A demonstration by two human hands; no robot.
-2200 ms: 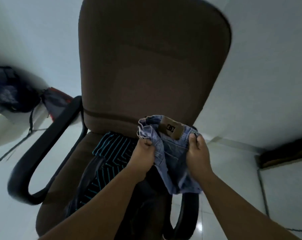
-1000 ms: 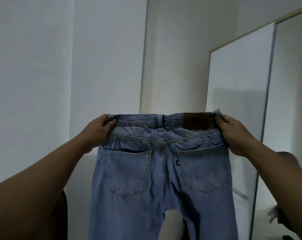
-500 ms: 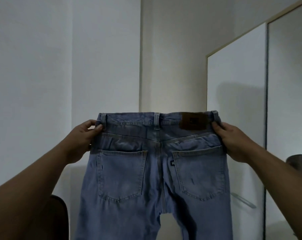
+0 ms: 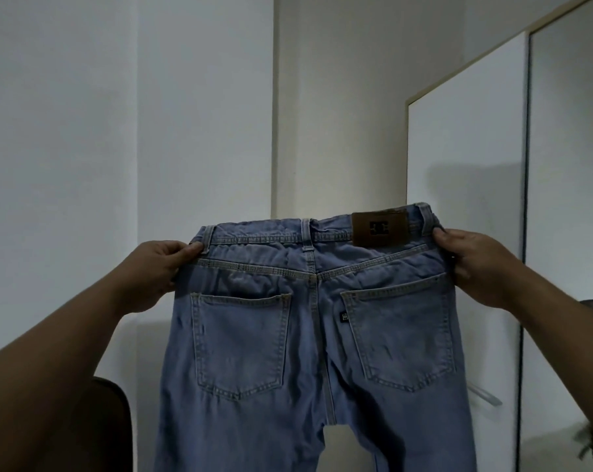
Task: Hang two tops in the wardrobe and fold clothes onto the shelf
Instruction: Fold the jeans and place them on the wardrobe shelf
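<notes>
A pair of light blue jeans is held up in the air, spread flat with the back side turned toward the camera. Two back pockets are seen, a brown leather patch is sewn on the waistband at the right, and a small dark tag sits at the edge of the right pocket. The denim is creased below the waistband, and the legs hang down past the bottom edge of the view, parted by a gap at the crotch.

Behind the garment, a pale wall with a projecting corner is seen, and to the right a white wardrobe door with a handle low down, partly covered by the jeans. At the lower left, the dark rounded top of a chair back is partly hidden by the left forearm.

The waistband is stretched between the two hands. The left hand is closed on the left end of the waistband, the thumb laid on the fabric beside a belt loop. The right hand is closed on the right end, its fingers curled around the side seam. The right end is held a little higher than the left.
</notes>
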